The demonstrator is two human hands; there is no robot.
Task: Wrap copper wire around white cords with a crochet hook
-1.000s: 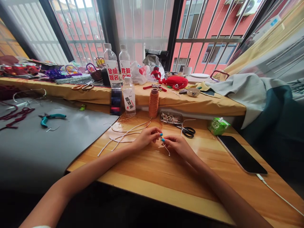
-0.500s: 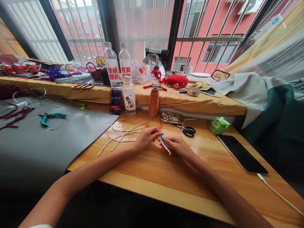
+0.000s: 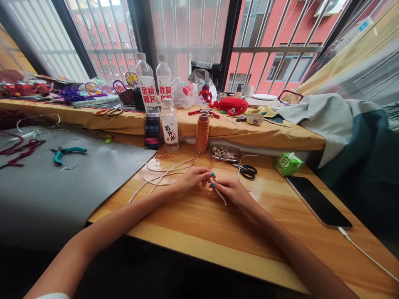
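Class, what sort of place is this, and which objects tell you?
Probably a small handicraft workspace: the spool of orange thread, black-handled scissors and teal-handled pliers all suggest it.

The tabletop (image 3: 174, 232) is showing smooth wood grain and giving off a glossy sheen. The white cord (image 3: 221, 197) is looking soft and matt, like textile, and the fingers (image 3: 222, 182) are wearing shiny blue nail polish (image 3: 213, 185). The grey mat (image 3: 77, 187) is spreading a smooth, satiny face under pliers (image 3: 64, 152) that are pairing dark metal with teal, plastic-looking grips (image 3: 77, 150). The orange thread (image 3: 202, 135) is looking rough and fibrous. The front bottle (image 3: 170, 131) is gleaming as clear plastic, while the phone (image 3: 318, 201) is presenting a black, glass-like gloss. The carton (image 3: 287, 165) is shining like coated paper; the yellow cloth (image 3: 264, 136) is hanging matt and creased.
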